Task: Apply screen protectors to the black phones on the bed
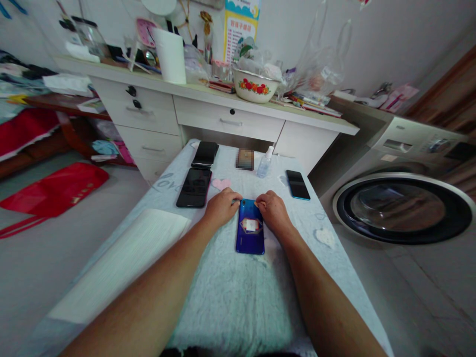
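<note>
A blue smartphone lies back side up on the cloth-covered table, straight in front of me. On its back are a camera in the upper left corner and a sticker-like patch with a white square in the middle. My left hand grips the phone's upper left corner, fingers closed and thumb side towards the phone. At the upper right corner, the bent fingers of my right hand are closed on the edge; their tips are partly hidden.
Dark phones lie at the left, and another phone at the right. Behind stand a clear spray bottle and a small blurred box. A white sheet covers the left side. A washing machine stands at the right.
</note>
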{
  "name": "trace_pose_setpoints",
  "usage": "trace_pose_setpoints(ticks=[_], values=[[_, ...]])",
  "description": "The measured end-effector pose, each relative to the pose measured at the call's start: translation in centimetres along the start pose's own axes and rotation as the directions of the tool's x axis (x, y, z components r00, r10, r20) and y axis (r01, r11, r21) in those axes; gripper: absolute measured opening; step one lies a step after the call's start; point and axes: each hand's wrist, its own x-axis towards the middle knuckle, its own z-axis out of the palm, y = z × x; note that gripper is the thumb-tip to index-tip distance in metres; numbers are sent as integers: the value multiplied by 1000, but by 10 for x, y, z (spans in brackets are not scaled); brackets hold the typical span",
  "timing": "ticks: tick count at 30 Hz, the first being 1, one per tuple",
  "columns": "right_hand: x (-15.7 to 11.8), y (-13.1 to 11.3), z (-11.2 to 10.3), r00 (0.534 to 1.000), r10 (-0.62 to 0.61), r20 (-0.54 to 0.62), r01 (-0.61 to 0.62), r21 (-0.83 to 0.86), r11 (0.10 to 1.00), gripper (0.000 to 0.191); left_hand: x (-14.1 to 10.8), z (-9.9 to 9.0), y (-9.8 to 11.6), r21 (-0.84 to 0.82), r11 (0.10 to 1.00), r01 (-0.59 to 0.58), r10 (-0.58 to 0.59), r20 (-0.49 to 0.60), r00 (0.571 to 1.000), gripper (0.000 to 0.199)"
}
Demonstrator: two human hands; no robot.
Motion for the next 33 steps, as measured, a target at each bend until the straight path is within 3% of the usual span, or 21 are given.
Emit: trace_pose_setpoints(ticks=[11,19,28,33], values=[[-6,-12,0,983,-161,83,154,85,984,14,1,-1,1,-10,1000,3,-3,7,1000,26],[1,-11,7,990,-132,44,131,20,991,15,2,0,-1,2,1000,-2,2,16,1000,26],[21,-19,3,985,-84,153,106,-146,984,19,1,-3,2,21,1000,9,-9,33,999,25],[24,-22,9,991,-70,112,86,-150,985,22,0,-6,5,31,999,22,-24,38,999,25]])
